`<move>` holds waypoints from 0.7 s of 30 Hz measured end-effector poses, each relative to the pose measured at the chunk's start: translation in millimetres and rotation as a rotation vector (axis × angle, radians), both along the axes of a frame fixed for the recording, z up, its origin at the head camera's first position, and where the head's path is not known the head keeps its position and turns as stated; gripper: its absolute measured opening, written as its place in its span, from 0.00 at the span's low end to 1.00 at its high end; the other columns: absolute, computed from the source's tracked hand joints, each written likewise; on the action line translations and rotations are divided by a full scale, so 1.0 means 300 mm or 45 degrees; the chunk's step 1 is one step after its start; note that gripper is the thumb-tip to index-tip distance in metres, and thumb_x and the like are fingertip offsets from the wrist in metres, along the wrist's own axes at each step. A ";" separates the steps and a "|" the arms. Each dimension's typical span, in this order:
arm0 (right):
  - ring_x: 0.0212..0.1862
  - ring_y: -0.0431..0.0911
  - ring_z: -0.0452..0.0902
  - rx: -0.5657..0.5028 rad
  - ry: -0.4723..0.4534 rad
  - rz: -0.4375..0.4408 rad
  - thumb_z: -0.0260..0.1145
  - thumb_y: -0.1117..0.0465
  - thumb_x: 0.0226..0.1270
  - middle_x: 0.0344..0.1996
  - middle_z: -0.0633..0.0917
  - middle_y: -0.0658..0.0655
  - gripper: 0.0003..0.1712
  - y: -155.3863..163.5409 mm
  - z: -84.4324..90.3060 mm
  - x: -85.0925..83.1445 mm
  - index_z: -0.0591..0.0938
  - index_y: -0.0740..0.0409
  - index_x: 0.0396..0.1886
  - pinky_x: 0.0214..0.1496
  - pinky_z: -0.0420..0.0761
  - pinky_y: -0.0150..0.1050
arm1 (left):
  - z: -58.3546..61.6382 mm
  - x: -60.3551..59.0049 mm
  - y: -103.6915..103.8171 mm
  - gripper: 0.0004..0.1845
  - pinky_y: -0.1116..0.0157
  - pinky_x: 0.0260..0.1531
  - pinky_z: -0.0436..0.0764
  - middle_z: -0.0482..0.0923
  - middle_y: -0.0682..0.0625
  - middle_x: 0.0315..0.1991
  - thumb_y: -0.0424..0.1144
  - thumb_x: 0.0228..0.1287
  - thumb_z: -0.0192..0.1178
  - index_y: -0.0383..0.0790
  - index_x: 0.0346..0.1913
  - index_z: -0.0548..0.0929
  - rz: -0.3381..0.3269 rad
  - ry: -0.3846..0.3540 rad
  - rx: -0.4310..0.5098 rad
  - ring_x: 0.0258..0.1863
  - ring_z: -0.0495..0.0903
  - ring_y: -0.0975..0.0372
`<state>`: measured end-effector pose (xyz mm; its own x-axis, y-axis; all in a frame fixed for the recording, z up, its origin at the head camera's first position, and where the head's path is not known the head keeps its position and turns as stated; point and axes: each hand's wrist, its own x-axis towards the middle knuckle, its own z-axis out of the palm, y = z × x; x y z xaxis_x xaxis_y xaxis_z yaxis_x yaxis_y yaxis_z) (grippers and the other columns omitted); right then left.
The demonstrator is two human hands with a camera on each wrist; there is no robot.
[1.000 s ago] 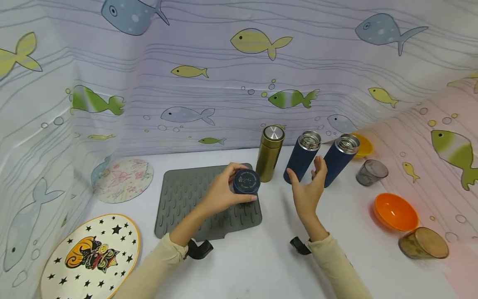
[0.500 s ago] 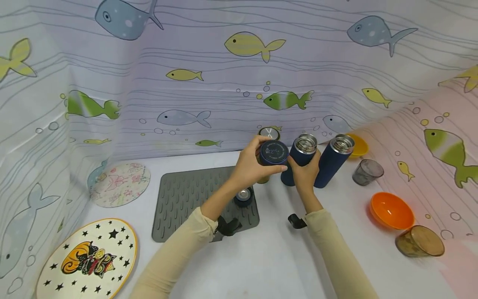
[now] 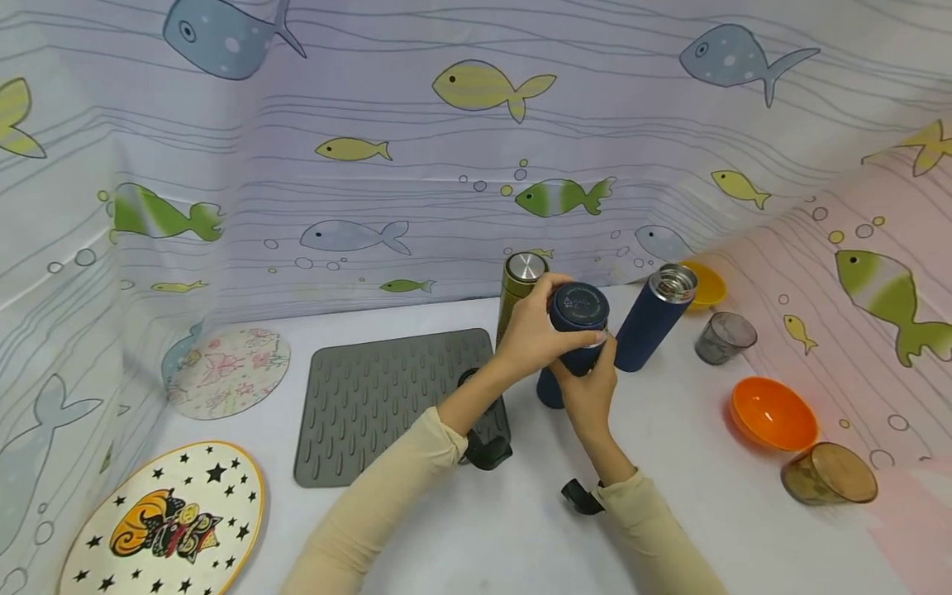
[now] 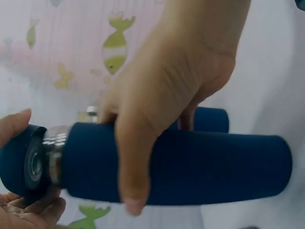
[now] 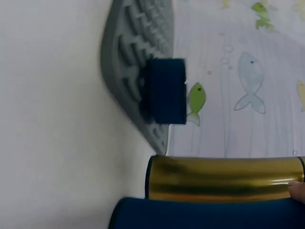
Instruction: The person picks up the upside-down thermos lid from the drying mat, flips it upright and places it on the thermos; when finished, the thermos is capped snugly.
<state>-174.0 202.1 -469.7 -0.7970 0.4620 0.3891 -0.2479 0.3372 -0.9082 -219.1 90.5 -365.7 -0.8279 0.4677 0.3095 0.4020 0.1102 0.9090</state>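
My left hand [image 3: 534,330] grips a dark blue bottle lid [image 3: 580,304] by its sides. Below it, my right hand [image 3: 591,401] holds a dark blue thermos bottle [image 4: 219,167] around its body. In the left wrist view the lid [image 4: 12,164] sits at the bottle's steel mouth, slightly askew; whether its threads have caught cannot be seen. Right of the hands stands a second blue thermos bottle [image 3: 649,326], its steel mouth uncovered. A gold thermos bottle [image 5: 219,179] with its cap on stands behind the left hand. Another blue lid [image 5: 167,90] rests on the grey drying mat.
The grey drying mat [image 3: 372,405] lies left of the bottles. Two plates, one with a cat picture [image 3: 238,529] and one floral [image 3: 230,372], are farther left. On the right are an orange bowl [image 3: 773,413], a grey cup [image 3: 725,337], a brown cup [image 3: 829,475] and a yellow bowl [image 3: 706,285].
My left hand has carried the lid from above the mat rightward to the bottle's mouth. My right hand has taken hold of that bottle and drawn it slightly nearer and left.
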 end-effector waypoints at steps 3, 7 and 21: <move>0.61 0.62 0.75 0.034 -0.007 -0.016 0.76 0.70 0.54 0.57 0.79 0.70 0.39 -0.009 0.021 0.013 0.66 0.64 0.64 0.61 0.74 0.59 | -0.030 -0.014 0.036 0.39 0.68 0.51 0.81 0.78 0.43 0.57 0.40 0.52 0.76 0.38 0.65 0.68 0.014 0.031 -0.056 0.53 0.81 0.55; 0.59 0.66 0.76 0.090 0.009 -0.017 0.72 0.75 0.54 0.54 0.79 0.75 0.34 -0.034 0.077 0.039 0.67 0.71 0.59 0.59 0.76 0.62 | -0.065 -0.030 0.050 0.39 0.68 0.51 0.80 0.79 0.44 0.56 0.42 0.52 0.77 0.39 0.65 0.69 0.002 0.093 -0.108 0.53 0.81 0.56; 0.56 0.68 0.76 0.128 0.097 -0.005 0.68 0.77 0.55 0.51 0.79 0.76 0.33 -0.040 0.097 0.050 0.65 0.74 0.61 0.58 0.74 0.61 | -0.140 -0.042 0.061 0.45 0.59 0.64 0.72 0.62 0.41 0.66 0.41 0.54 0.73 0.38 0.71 0.59 -0.046 0.071 0.031 0.64 0.68 0.52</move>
<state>-159.1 190.0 -440.5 -0.7616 0.4209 0.4928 -0.3131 0.4269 -0.8484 -231.6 108.8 -407.8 -0.7915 0.4889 0.3667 0.4558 0.0725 0.8871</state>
